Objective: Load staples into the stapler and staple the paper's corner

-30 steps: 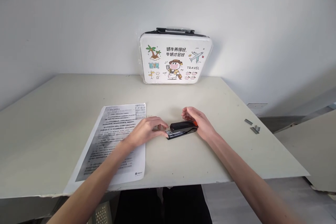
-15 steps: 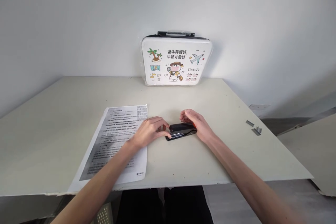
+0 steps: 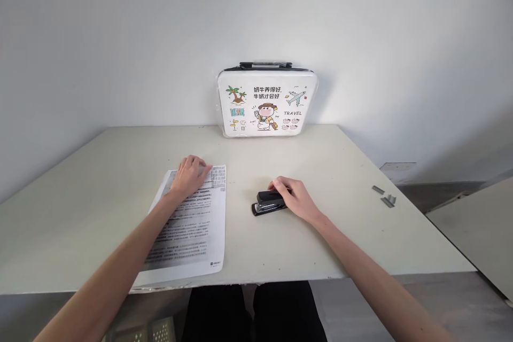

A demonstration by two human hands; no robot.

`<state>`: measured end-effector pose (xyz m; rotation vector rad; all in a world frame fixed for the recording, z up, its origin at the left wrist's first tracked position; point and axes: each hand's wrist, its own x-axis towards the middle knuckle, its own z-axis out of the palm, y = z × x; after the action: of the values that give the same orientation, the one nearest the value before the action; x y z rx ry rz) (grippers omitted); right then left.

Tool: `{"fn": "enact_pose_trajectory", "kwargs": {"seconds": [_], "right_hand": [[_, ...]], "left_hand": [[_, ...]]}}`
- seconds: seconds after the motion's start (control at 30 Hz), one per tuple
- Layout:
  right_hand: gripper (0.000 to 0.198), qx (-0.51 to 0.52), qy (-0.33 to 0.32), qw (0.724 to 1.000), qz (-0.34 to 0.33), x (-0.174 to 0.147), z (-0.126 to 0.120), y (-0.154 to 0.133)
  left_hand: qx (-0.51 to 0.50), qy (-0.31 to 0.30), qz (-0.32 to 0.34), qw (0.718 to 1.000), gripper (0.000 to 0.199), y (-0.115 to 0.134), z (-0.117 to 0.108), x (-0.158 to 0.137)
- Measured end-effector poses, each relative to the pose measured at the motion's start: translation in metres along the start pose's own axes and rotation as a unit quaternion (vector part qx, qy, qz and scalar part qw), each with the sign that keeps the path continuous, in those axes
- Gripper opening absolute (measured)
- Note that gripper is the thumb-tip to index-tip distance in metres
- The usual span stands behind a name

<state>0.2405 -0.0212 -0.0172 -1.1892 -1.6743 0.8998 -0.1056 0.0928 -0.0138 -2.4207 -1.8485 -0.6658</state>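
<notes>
while the paper [image 3: 194,224] lies flat, the stapler [image 3: 269,202] rests to its right, clasped at the rear by the right hand [image 3: 295,197]. the left hand [image 3: 189,175] has moved from the stapler's front to the paper's far end, pinch not determinable. handling apparently now spans both. a white case [image 3: 266,107] stands behind.

Stapler [image 3: 269,199]: black, silvery metal showed between arm and base; sat base-down on the table [image 3: 264,246], nose pointing left, rear end hidden. Printed paper [image 3: 192,235]: white, partly grey-shaded, rows of dark text, patterned block at top right; lay flat, left of the stapler, apart from it
</notes>
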Motion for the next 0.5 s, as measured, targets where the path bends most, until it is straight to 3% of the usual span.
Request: {"fn": "enact_pose_trajectory", "kwargs": {"seconds": [0.13,0.5], "right_hand": [[0.052,-0.042,-0.005,0.999,-0.022,-0.001,-0.001,0.000],[0.058,-0.045,-0.003,0.999,-0.011,-0.004,-0.002,-0.003]], "left_hand": [[-0.043,-0.005,-0.020,0.999,0.031,-0.002,0.004,-0.010],[-0.223,-0.061,-0.073,0.970,0.052,0.047,0.005,-0.032]]}}
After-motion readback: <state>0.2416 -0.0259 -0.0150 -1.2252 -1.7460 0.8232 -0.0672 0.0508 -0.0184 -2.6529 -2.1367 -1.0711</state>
